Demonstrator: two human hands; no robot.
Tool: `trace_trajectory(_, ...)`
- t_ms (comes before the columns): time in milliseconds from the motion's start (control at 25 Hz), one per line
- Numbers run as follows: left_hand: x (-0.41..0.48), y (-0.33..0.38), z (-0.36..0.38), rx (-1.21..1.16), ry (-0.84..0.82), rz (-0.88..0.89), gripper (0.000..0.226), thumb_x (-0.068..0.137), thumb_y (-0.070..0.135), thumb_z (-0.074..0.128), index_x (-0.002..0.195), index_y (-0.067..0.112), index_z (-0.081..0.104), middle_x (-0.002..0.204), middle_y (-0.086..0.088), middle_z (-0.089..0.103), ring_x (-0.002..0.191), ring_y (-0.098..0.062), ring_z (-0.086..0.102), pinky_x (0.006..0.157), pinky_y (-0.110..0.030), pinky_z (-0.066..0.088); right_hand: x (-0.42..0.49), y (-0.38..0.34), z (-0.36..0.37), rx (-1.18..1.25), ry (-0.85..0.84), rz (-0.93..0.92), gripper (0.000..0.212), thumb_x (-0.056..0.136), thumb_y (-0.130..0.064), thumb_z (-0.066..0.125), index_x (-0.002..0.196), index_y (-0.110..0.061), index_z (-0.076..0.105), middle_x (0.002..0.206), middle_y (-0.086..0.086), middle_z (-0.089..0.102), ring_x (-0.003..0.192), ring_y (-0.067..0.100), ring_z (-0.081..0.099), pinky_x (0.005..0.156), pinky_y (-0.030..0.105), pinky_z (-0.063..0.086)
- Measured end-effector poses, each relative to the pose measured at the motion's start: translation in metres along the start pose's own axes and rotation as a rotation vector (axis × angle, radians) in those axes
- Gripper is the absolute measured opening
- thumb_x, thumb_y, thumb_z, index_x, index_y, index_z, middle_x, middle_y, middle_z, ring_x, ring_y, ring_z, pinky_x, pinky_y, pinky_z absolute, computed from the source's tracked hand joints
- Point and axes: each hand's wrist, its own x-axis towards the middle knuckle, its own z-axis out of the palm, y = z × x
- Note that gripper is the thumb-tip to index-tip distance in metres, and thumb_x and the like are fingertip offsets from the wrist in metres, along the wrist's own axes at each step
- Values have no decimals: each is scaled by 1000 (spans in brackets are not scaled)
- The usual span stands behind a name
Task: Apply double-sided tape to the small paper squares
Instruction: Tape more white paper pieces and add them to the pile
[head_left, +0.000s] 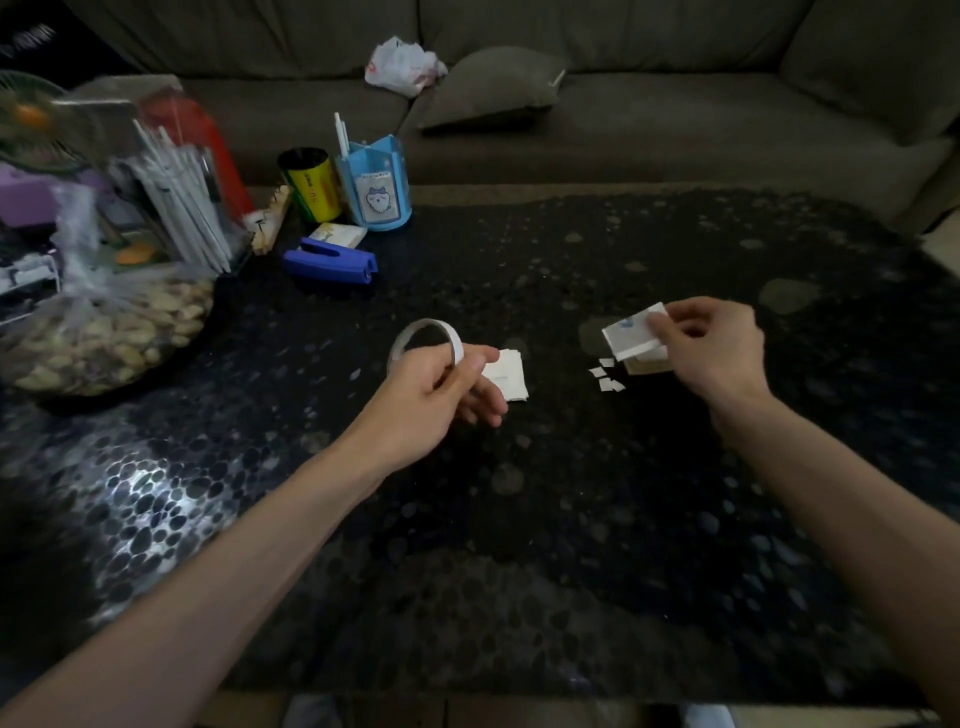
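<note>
**Before the tape comes off the roll**

While the left hand (441, 387) grips the tape roll (415, 332), thumb and fingers curled round the lower rim of the thin white ring, the right hand (711, 343) pinches a white card (631, 332) by its right edge and holds it tilted just above the table (519, 519). Both hands are therefore closed on something, and neither is free to peel.

The stack of paper squares (509, 376) lies flat on the dark tabletop, just beyond the left fingertips and partly hidden by them. A few small white scraps (605, 375) lie under the lower left corner of the card. Whether they are cut squares or peeled backing is too small to tell. No loose tail of tape shows on the roll from here.

The step in hand looks like getting ready to pull a length of tape, so the right hand probably has to put the card down first, well apart from the scraps so they are not scattered. It can then find the tape's free end with a fingernail while the left hand steadies the ring and lets it turn. A short length is best, no wider than one square, laid down from one edge and smoothed flat so it does not wrinkle or overhang. The top square should be lifted clear of the stack before it is taped, since tape that sticks out could catch the sheet below. The light is dim and the tabletop is patterned, so small pieces are easy to lose and should be kept together.
</note>
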Motion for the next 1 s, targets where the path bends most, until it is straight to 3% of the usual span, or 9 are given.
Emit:
trace_trajectory(80,0,1,0,67,-5,47,29,111,28,40,130,19,61,96,2,80,94,-9,76,95,-28,53,9,5,-3,-24,34,13,31,100,-27,69,130,-17,68,121,3,72,107,12,65,94,33,54)
trace_trajectory(120,0,1,0,74,2,66,26,111,29,41,126,19,60,96,2,80,93,-10,77,95,-30,54,12,8,-4,-29,43,24,32,100,-26,69,130,-17,67,123,4,72,106,12,64,92,33,54)
trace_trajectory(280,-1,3,-3,47,64,80,19,109,30,46,109,14,54,86,0,78,73,-18,76,69,-28,57,20,17,-4,-33,52,61,32,99,-26,70,130,-19,66,123,5,71,111,16,68,91,34,56)
trace_trajectory(440,-1,1,-4,110,158,166,23,107,33,50,105,17,66,68,3,66,60,-8,59,61,-23,49,21,16,-2,-61,67,91,32,99,-24,70,130,-19,65,125,5,70,114,18,68,90,34,56)
trace_trajectory(560,-2,0,-4,111,158,204,23,108,34,48,107,24,68,65,5,57,64,-7,55,64,-23,48,13,23,1,-258,93,-61,36,96,-23,74,130,-15,65,124,8,69,114,22,67,92,38,57)
trace_trajectory(720,1,-3,-3,51,109,178,24,111,22,43,113,20,67,67,8,52,69,-12,49,66,-27,44,5,25,4,-471,133,-239,45,93,-24,78,134,-14,60,138,12,53,126,28,55,97,41,51)
trace_trajectory(840,0,-3,-2,57,30,163,28,111,13,41,122,15,66,75,3,53,72,-6,52,68,-19,45,-6,11,10,-348,74,-357,32,97,-23,71,128,-19,64,132,6,57,117,20,61,97,35,53)
trace_trajectory(920,-2,-1,-2,74,-16,187,30,111,12,40,130,13,64,78,4,57,72,-1,54,72,-16,48,-21,-8,15,-159,-72,-461,21,98,-21,70,119,-22,70,115,-4,67,101,9,66,91,25,56)
trace_trajectory(1000,-1,-2,-5,78,-33,208,30,111,13,41,131,15,63,78,7,61,72,-7,55,73,-19,49,-44,-30,21,52,-275,-510,20,98,-20,70,117,-25,74,102,-13,72,93,3,68,84,17,56)
